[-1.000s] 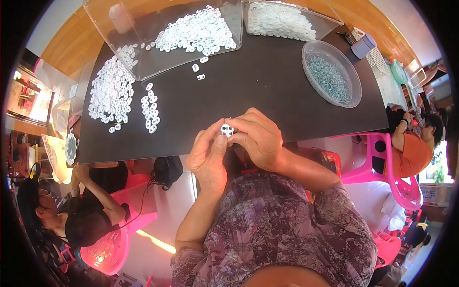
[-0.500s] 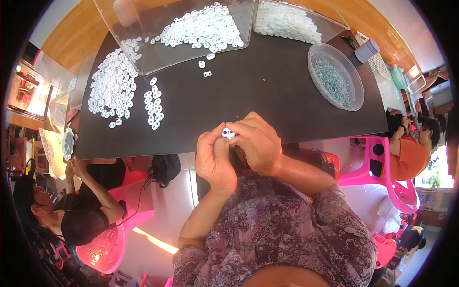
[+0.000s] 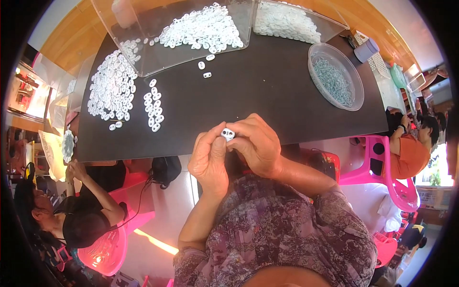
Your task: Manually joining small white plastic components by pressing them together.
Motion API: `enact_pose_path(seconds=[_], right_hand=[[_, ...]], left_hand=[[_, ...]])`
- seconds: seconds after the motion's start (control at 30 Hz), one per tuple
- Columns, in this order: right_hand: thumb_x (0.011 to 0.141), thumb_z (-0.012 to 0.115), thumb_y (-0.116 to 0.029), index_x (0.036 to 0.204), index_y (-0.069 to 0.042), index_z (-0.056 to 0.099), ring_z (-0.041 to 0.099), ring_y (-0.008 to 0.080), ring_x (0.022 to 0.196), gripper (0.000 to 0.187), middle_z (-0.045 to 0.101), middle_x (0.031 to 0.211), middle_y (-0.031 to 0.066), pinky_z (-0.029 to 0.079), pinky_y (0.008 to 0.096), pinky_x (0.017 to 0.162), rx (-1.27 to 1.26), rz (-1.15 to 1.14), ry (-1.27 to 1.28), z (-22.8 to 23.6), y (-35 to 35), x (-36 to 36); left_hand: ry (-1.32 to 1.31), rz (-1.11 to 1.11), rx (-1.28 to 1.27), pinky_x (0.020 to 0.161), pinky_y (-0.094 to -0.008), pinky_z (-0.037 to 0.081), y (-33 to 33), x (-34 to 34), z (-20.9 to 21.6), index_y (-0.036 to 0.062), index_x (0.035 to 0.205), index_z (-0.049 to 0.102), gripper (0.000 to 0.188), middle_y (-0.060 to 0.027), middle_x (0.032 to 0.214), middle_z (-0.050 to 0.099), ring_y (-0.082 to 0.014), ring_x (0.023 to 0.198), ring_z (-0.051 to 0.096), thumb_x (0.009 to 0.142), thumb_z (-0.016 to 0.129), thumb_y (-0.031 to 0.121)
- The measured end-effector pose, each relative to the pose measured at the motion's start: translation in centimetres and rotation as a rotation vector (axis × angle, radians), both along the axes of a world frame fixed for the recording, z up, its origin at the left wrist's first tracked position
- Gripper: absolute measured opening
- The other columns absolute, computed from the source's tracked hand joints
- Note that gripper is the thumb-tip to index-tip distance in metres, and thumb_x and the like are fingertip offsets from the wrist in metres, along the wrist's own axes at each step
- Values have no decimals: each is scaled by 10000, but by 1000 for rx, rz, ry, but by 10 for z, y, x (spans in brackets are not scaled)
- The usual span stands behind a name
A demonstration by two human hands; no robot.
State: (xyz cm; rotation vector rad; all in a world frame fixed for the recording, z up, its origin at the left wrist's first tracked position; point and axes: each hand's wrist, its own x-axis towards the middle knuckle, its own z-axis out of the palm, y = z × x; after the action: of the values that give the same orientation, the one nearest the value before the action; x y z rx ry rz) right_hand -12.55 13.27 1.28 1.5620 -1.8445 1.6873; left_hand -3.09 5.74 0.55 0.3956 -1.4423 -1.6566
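Between the fingertips of both hands, just over the table's near edge, is a small white oval plastic piece with two dark round holes (image 3: 227, 134). My left hand (image 3: 209, 160) pinches it from the left with thumb and fingers. On its other side, the closed fingers of my right hand (image 3: 258, 146) grip the same piece. Beyond my hands, a short double row of similar white pieces (image 3: 154, 105) lies on the dark table (image 3: 229, 95). A few single white pieces (image 3: 207, 75) are farther off.
A large heap of white pieces (image 3: 112, 86) lies at left. Clear bins (image 3: 143, 71) hold more at the back. At right stands a round clear dish (image 3: 356, 103) of small metal screws (image 3: 332, 81) near a grey-purple container (image 3: 367, 50). People sit left and right on pink chairs (image 3: 377, 162).
My left hand has shifted slightly left and turned a little. The white piece has tilted between my fingers, with its two holes now facing up more plainly.
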Motion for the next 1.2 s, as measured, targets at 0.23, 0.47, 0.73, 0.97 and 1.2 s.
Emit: enact_pose_path(seconds=[0.23, 0.47, 0.73, 0.97, 1.2], right_hand=[[662, 719, 9, 1006, 33, 597, 551, 212, 687, 366, 619, 859, 104, 451, 294, 587, -25, -23, 24, 2, 2, 2], [670, 707, 25, 990, 66, 601, 566, 233, 703, 339, 628, 877, 138, 460, 298, 593, -89, -32, 39, -2, -1, 5], [669, 712, 31, 990, 64, 602, 570, 226, 711, 341, 627, 877, 140, 468, 286, 602, -71, -61, 17, -3, -4, 11], [671, 711, 32, 988, 68, 602, 572, 223, 712, 337, 631, 879, 140, 469, 284, 604, -80, -51, -7, -6, -6, 12], [676, 699, 39, 985, 78, 599, 570, 232, 704, 328, 629, 871, 146, 469, 291, 600, -59, -50, -3, -8, -8, 13]], left_hand=[[0, -52, -4, 682, -183, 383, -5, 2, -2, -54, 1062, 623, 226, 1, 868, 545, -64, 758, 466, 870, 600, 63], [7, 36, -82, 704, -198, 389, 2, 0, -8, -57, 1052, 621, 221, 1, 867, 536, -73, 765, 463, 878, 593, 78], [66, 66, -56, 765, -232, 421, 4, -3, -9, -53, 1026, 593, 200, -27, 877, 554, -94, 817, 502, 908, 557, 105], [78, 79, -69, 766, -235, 419, 3, -4, -12, -52, 1006, 592, 215, -43, 881, 557, -107, 812, 505, 909, 562, 137], [73, 107, -69, 751, -234, 417, 3, -3, -14, -47, 1002, 597, 210, -34, 869, 540, -101, 810, 494, 907, 566, 137]])
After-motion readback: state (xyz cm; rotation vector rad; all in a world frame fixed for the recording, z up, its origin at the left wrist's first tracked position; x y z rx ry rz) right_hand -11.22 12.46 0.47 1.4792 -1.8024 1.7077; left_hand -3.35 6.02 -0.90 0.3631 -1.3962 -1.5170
